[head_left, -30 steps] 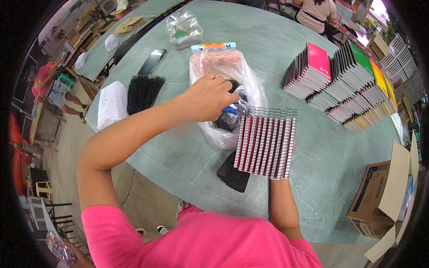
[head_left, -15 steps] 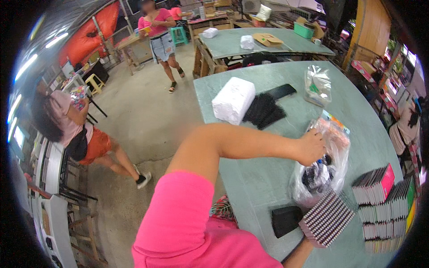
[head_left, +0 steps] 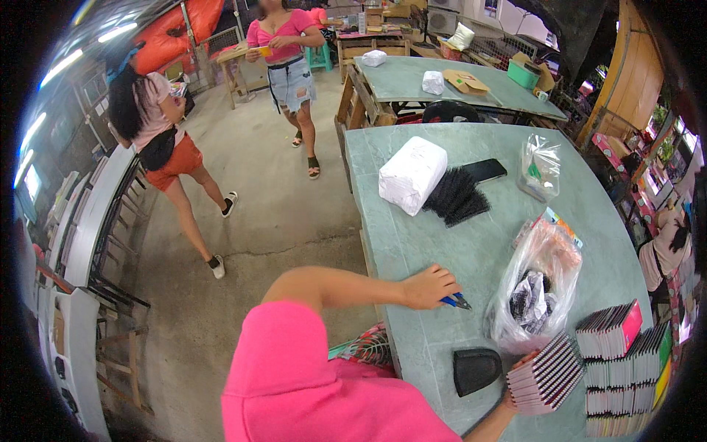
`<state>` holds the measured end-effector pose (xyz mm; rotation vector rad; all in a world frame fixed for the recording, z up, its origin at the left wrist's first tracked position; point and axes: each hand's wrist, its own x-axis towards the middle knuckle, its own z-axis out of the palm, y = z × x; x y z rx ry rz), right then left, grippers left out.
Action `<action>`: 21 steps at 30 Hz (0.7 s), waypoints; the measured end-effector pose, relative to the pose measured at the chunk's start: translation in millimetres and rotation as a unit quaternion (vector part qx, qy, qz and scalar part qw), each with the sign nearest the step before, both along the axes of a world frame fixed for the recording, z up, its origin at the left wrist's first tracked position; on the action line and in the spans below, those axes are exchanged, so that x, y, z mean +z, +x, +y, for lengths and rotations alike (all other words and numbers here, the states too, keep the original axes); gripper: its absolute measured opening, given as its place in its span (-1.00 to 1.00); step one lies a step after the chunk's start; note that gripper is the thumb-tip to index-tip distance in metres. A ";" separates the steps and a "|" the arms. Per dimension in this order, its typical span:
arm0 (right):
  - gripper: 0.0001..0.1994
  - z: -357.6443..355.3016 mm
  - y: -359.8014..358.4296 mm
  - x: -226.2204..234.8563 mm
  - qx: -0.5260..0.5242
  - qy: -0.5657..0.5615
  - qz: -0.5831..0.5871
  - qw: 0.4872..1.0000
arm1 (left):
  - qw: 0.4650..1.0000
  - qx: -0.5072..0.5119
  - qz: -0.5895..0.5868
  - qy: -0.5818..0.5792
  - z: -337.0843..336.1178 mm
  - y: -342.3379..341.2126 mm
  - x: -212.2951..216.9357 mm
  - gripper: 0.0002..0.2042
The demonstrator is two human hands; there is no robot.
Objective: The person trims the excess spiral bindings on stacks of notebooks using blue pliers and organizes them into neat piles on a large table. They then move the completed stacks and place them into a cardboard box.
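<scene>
Our left hand is closed on a small blue-handled tool, its dark tip poking out past the fingers and resting on the green table, just left of the clear plastic bag. We judge the tool light and rigid, most likely pliers or cutters, best gripped around the blue sleeves, which look rubbery and should not slip; the metal nose is the end to keep away from the fingers. Our right hand holds a stack of spiral notebooks by its near edge, below the bag and close to the table's front edge; only a few fingertips show, so we cannot tell how firmly it grips. The stack shows striped page edges in pink, white and dark, with the wire coils along one side. It looks fairly heavy for one hand and apt to fan or slide apart, so we would pinch it across its full thickness near the coils. The bag itself is thin, soft and crinkled, standing loosely with dark pieces inside. A black wedge-shaped holder lies just left of the notebooks, below the bag. More stacked notebooks stand to the bag's right. Beyond the bag, further up the table, lie a white wrapped parcel and a bundle of black combs touching it.
</scene>
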<state>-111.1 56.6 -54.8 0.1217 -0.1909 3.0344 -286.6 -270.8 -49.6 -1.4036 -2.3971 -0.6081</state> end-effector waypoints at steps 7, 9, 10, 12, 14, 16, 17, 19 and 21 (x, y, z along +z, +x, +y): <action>-0.37 2.6 1.2 1.9 -0.008 0.006 -0.005 1.000 | 0.999 0.027 -0.013 0.018 -1.0 2.2 12.1 -0.54; -0.37 -0.1 0.0 3.1 -0.008 0.008 -0.003 1.000 | 0.999 0.034 -0.016 0.007 -1.7 3.6 12.2 -0.54; -0.37 1.2 1.6 3.6 -0.011 0.011 -0.001 1.000 | 0.999 0.038 -0.018 0.002 -2.4 4.7 12.4 -0.55; -0.37 -1.0 -2.2 5.0 -0.007 0.016 -0.003 1.000 | 0.999 0.037 -0.017 0.012 -3.6 6.2 10.5 -0.54; -0.36 -2.5 -2.6 6.8 -0.008 0.016 -0.007 1.000 | 0.999 0.040 -0.012 0.012 -3.9 7.3 9.3 -0.55; -0.36 -6.6 -5.3 5.2 -0.006 0.020 -0.011 1.000 | 0.999 0.042 -0.003 0.000 -2.0 7.3 7.3 -0.56; -0.36 -4.4 -4.9 6.7 -0.015 0.021 -0.008 1.000 | 0.999 0.041 -0.004 0.001 0.4 4.5 7.8 -0.57; -0.36 -4.3 -3.3 4.9 -0.018 0.024 -0.005 1.000 | 0.999 0.032 -0.010 0.005 0.8 3.3 4.2 -0.59; -0.36 -4.3 4.8 5.7 -0.038 0.032 -0.007 0.999 | 0.999 0.017 -0.041 0.003 5.0 -2.9 3.7 -0.60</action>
